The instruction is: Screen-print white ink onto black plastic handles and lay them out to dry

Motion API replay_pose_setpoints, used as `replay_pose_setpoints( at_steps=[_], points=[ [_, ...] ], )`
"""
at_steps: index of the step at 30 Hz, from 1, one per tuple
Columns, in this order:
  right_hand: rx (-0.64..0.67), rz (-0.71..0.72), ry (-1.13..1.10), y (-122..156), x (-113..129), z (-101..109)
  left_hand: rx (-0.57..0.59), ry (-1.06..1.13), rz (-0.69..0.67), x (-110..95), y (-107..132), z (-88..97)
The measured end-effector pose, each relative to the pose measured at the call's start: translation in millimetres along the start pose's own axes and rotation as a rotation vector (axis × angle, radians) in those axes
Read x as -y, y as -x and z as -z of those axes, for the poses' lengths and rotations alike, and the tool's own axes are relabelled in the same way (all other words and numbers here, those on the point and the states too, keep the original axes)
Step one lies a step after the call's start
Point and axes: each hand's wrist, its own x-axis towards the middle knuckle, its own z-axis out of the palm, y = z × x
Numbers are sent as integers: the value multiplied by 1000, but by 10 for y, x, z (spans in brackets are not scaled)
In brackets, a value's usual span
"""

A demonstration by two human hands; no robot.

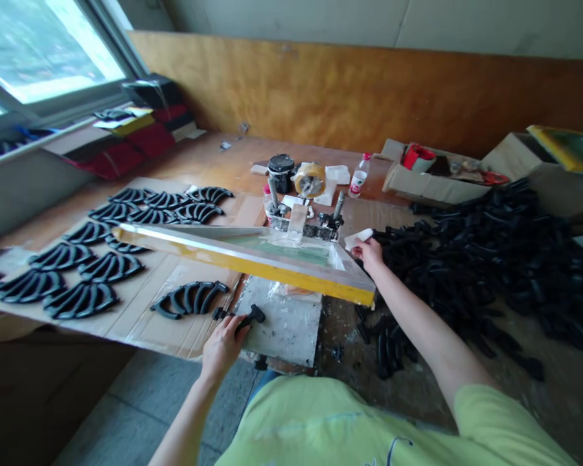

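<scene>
My left hand [223, 344] is closed around a black curved plastic handle [251, 317] at the near left corner of a grey metal base plate [291, 323]. Above the plate a screen-printing frame [252, 262] with a yellow front edge is raised at a tilt, its far side at a hinge clamp [306, 228]. My right hand [369, 254], beside the frame's right side, pinches a small flat white piece [358, 238]. Left of the plate, a fanned group of black handles [190, 299] lies on cardboard [136, 310].
More fanned handles [80, 301] cover the cardboard at left. A large loose heap of black handles [490, 272] fills the right side. Behind the clamp stand a black tub [280, 173], a tape roll [309, 180] and a bottle [358, 178]. An open carton [427, 183] sits at back right.
</scene>
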Motion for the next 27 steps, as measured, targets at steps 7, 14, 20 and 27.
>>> replay_pose_setpoints(
  at_steps=[7,14,20,27],
  points=[
    [120,268,64,-226,32,-156,57,127,87,-523,-21,153],
    [488,611,547,871,-290,301,159,367,-215,-1326,-237,159],
    [644,1074,1058,1408,-82,366,283,600,-264,-1741,-368,251],
    [771,1087,1185,1467,-13,646,295,705,-260,-1920,-320,173]
  ],
)
